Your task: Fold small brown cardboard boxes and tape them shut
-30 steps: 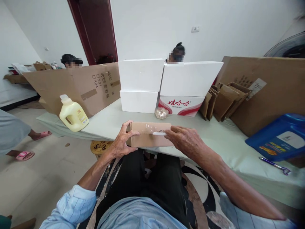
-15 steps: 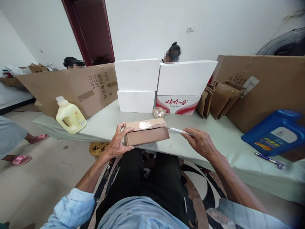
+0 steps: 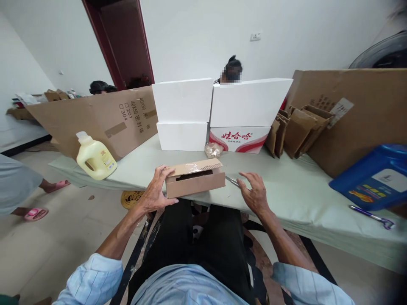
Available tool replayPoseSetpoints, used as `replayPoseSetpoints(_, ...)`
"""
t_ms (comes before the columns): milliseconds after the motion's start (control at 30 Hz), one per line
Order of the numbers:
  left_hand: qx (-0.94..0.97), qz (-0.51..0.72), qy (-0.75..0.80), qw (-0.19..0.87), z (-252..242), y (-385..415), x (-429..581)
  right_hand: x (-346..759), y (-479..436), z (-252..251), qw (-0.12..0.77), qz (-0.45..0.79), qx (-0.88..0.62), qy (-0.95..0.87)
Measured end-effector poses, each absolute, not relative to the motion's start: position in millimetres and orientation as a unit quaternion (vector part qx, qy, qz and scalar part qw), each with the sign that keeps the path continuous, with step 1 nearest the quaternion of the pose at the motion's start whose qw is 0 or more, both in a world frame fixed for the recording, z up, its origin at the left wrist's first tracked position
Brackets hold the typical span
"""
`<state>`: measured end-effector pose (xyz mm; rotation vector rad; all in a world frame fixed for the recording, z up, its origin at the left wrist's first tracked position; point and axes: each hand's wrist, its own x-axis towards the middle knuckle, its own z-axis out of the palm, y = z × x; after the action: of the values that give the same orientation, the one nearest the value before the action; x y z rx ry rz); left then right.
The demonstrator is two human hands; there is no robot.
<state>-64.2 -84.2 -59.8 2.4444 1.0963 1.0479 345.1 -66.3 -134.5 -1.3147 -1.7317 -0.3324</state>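
Observation:
A small brown cardboard box lies near the table's front edge, its lid raised a little along the front so a dark gap shows. My left hand grips the left end of this box, fingers on the top and thumb low at the front corner. To the right of the box, my right hand is open, its fingers apart above the table. Just beside its thumb, a slim knife rests on the cloth, partly hidden by the hand.
White boxes stand stacked behind the box, with a crumpled ball of clear tape before them. A yellow jug is at left; a blue jug, a purple pen-like tool and folded cardboard are at right. People sit beyond.
My right hand has let go of the knife and its fingers have spread. The box's lid has lifted, and the dark gap at its front is wider. My left hand keeps its hold.

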Motion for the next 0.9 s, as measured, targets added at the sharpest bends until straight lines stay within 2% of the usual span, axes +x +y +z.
replayPoseSetpoints(100,0.820,0.380,0.395,0.163,-53.7,-84.9,-64.7,294.2,-80.4,-99.6,0.495,-0.113,-0.438,-0.741)
replayPoseSetpoints(333,0.793,0.347,0.423,0.268,-45.3,-82.7,-70.4,256.3,-85.4,-56.8,0.438,-0.124,-0.387,-0.802)
replayPoseSetpoints(500,0.822,0.327,0.396,0.247,-42.9,-72.8,-71.7,257.3,-80.8,-59.0,0.428,-0.105,-0.371,-0.818)
replayPoseSetpoints(767,0.831,0.333,0.383,0.228,-25.2,-71.8,-64.7,268.5,-80.1,-51.7,0.438,0.061,-0.414,-0.796)
replayPoseSetpoints(900,0.838,0.338,0.393,0.171,-17.0,-73.2,-56.7,279.4,-72.7,-44.4,0.424,0.116,-0.432,-0.787)
